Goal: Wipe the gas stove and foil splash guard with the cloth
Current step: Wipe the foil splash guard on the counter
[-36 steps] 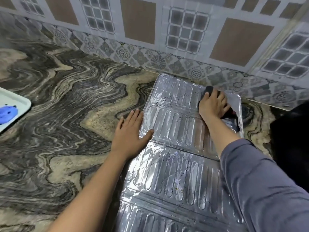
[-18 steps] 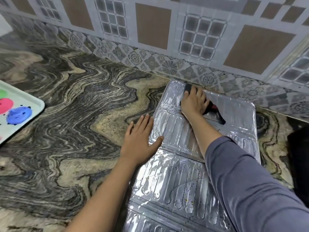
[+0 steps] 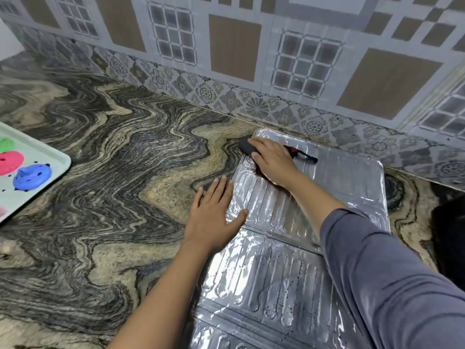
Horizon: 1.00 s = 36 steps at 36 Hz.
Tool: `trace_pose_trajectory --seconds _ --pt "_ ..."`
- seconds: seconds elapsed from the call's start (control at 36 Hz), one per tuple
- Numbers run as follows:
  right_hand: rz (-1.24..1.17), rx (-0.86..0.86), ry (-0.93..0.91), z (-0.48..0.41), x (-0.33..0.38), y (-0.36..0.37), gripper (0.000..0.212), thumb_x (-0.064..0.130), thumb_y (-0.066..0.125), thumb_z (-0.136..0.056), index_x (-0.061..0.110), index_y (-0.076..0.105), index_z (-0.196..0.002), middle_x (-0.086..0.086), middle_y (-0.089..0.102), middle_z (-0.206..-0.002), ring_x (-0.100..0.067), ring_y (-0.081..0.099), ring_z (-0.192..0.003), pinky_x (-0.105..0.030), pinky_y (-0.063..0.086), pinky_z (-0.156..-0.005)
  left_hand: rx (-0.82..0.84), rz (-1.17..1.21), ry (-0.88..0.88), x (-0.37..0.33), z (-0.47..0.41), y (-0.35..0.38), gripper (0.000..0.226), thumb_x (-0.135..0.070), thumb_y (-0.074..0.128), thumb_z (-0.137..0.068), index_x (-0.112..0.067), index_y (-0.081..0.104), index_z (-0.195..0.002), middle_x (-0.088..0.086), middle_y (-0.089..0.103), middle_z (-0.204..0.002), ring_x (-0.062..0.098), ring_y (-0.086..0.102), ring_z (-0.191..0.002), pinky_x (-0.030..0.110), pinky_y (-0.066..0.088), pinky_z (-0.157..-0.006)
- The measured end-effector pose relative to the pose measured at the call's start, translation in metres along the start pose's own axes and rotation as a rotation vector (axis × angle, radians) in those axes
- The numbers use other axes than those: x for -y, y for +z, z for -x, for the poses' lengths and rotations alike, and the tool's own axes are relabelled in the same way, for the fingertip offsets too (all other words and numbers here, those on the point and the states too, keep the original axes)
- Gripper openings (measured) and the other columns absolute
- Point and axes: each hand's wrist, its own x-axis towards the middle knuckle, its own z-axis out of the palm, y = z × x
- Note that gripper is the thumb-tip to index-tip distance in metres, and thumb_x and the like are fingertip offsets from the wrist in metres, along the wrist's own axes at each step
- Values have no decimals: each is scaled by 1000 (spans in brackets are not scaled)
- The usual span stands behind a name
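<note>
A black cloth (image 3: 244, 146) is being gripped by the right hand (image 3: 273, 161), whose fingers (image 3: 260, 143) and thumb are curling over the bunched fabric. It is being pressed onto the far left corner of the silver ribbed aluminium foil splash guard (image 3: 347, 187). The guard is lying flat on the swirled grey-and-tan stone tabletop (image 3: 113, 187), stretching from those fingers towards the person, and dark specks are showing on its nearer panels. A tail of the cloth is trailing out behind the right hand, away from the fingertips.

The left hand (image 3: 214, 219) is being held flat just nearer than the right fingers. Its fingers (image 3: 219, 190) are lying straight on the tabletop, with the thumb resting on the guard's left edge. The right forearm is being covered by a grey long sleeve (image 3: 392, 278).

Well to the left of the left fingers, a blue round item (image 3: 32, 177), a pink one and a green one are being carried on a pale rectangular tray (image 3: 42, 153). A patterned tiled wall (image 3: 234, 51) is rising beyond the right fingers.
</note>
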Motion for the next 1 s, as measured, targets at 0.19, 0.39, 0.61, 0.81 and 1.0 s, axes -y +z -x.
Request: trace_pose_trajectory --seconds 0.19,0.39,0.61,0.81,1.0 --pt "-16 11 33 51 -45 -23 42 32 31 -100 24 34 -141 3 37 -147 -17 31 -136 -37 23 -109 -5 25 -4 1 1 1 74 -66 19 -89 -29 -3 -149 -11 -9 -157 3 -11 -144 34 -7 -118" --pt "16 -175 522 107 -84 -40 46 35 27 -99 20 31 -143 -4 33 -150 -25 29 -137 -43 23 -114 6 10 -1 -1 2 0 75 -67 15 -89 -27 -2 -150 -8 -8 -158 6 -9 -145 37 -4 -120" --pt "-4 -439 977 133 -58 -20 47 33 30 -98 16 31 -141 -6 28 -150 -27 22 -138 -45 12 -112 0 12 -1 1 0 2 75 -66 17 -89 -27 -1 -150 -7 -6 -159 6 -9 -145 36 -5 -119" --pt "-33 -370 905 95 -11 -1 48 33 31 -98 16 27 -142 -6 22 -153 -28 17 -140 -46 10 -113 -13 23 11 2 -1 4 74 -66 18 -89 -27 0 -150 -7 -5 -159 7 -8 -146 36 -5 -119" --pt "-50 -189 553 44 28 11 46 34 26 -99 22 24 -144 1 22 -154 -22 15 -141 -42 8 -115 -26 20 10 4 -3 6 74 -65 19 -90 -25 2 -150 -7 -4 -159 7 -7 -146 37 -3 -120"
